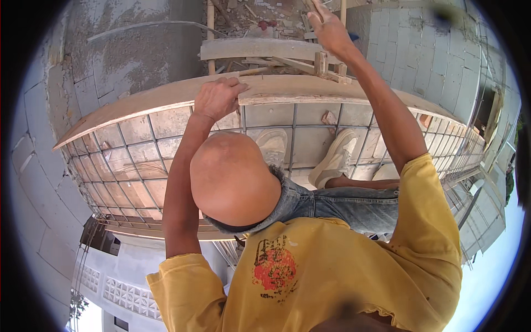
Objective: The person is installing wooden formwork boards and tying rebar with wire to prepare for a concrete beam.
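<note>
My left hand rests on the upper face of a long plywood board, at the spot where it meets a second plywood board. Its fingers are curled and pressed together; whatever they may pinch is too small to make out. Up at the top edge, my right hand is raised and closed around a pale wooden handle, whose far end runs out of view. Below the boards lies a grid of steel reinforcing bars. My two light shoes show among the bars, with one knee bent.
A timber crosspiece and short wooden blocks stand beyond the boards. Further down lies rubble with wood scraps. Grey block walls rise at both sides. At the lower left is a white building.
</note>
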Available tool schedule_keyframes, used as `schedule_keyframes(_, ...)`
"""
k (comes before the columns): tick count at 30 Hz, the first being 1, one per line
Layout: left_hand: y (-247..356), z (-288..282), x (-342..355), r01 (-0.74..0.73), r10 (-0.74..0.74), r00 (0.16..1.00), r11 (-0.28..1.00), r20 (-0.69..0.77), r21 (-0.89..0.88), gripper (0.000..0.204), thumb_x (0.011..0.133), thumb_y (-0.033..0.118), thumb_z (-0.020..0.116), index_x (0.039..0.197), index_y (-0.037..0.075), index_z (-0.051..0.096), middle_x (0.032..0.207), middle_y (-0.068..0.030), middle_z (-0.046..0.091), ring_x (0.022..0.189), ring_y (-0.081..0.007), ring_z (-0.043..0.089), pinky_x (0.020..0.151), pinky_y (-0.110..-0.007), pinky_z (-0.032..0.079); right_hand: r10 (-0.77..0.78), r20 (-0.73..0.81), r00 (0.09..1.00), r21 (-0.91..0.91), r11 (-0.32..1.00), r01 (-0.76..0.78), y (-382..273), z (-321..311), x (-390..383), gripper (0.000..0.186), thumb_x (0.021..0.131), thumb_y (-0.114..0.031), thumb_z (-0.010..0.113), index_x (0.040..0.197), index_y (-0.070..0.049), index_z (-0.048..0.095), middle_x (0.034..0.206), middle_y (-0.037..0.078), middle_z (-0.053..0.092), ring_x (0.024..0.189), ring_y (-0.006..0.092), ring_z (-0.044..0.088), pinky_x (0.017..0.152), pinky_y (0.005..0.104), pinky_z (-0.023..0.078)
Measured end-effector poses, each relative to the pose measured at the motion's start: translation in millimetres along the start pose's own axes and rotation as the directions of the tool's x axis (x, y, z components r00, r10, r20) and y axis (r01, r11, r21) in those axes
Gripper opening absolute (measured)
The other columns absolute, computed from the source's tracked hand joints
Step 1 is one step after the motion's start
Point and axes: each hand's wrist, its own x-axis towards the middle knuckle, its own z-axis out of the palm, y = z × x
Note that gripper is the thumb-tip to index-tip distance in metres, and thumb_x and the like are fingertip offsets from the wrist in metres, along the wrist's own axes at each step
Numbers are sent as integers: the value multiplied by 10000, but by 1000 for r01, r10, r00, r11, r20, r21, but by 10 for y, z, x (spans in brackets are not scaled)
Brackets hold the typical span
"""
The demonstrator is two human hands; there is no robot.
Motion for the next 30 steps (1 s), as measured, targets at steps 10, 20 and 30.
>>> schedule_keyframes(10, 7, -49, 64, -2, 3, 999, 1000, -42, 22, 346, 730, 108, 649, 1061, 201, 682, 933, -13, 655, 890, -246, 641, 718, -398, 536, -2, -196, 981, -46, 999, -7, 42, -42, 66, 537, 981, -376, 442, 1465, -159, 362, 1257, 259, 561, 1160, 415, 534, 1022, 429, 397)
schedule_keyframes(20, -27, 16, 11, -10, 10, 1000, 1000, -8, 22, 474, 671, 57, 684, 1119, 207, 661, 963, -2, 650, 897, -251, 633, 740, -378, 539, -96, 82, 992, -31, 995, 99, -130, -22, -12, 525, 984, -348, 459, 1469, -177, 354, 1368, 214, 498, 1259, 364, 476, 1075, 411, 367)
schedule_keyframes(30, 1, -76, -58, 28, -28, 999, 999, -17, 22, 462, 676, 66, 690, 1116, 202, 656, 954, 11, 654, 924, -242, 632, 741, -380, 537, -149, 13, 989, 38, 988, 148, -323, -306, 203, 542, 927, -354, 497, 1424, -148, 433, 1284, 231, 563, 1167, 347, 559, 1003, 379, 421)
